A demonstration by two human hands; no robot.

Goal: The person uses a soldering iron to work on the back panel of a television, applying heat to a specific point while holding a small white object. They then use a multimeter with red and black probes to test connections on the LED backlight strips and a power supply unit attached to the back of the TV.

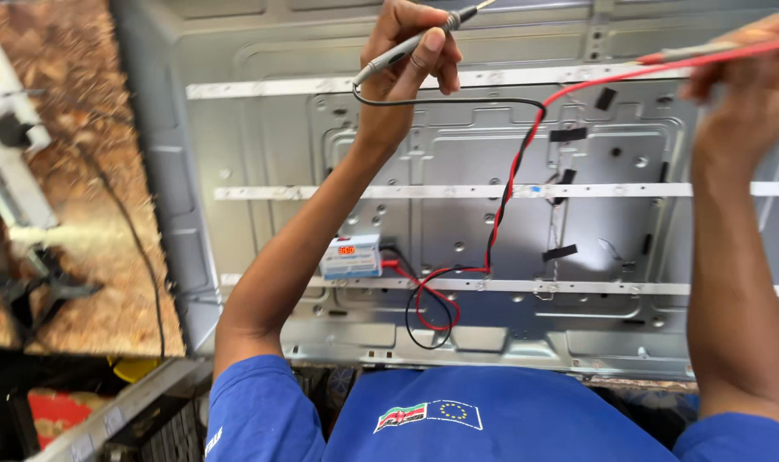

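Two test probes in hand over a bare metal back panel (458, 222) lying flat on the bench: black probe (406, 44) pinched between thumb and fingers of the left hand (406, 60), tip raised just past the far white light strip (321, 85); red probe (714, 51) gripped in the closed right hand (749, 85), blurred, near the same strip toward the right edge. Both leads, black lead (458, 101) and red lead (513, 180), draped across the panel down to a small blue-and-white tester (352, 257) with a lit red readout, sitting just above the near light strip (535, 287), with slack coiled in loops beside it. Likely trouble, judged from this: a tip sliding off a small contact and touching bare metal, giving a false reading or a short; slack leads tugged by a wide arm reach, dragging the light tester across the panel or off its spot; red lead snagging on the black tape tabs (569, 134) near the middle strip (577, 190). Blur at the right hand hints at unsteady aim, so a missed contact point seems the nearest risk.
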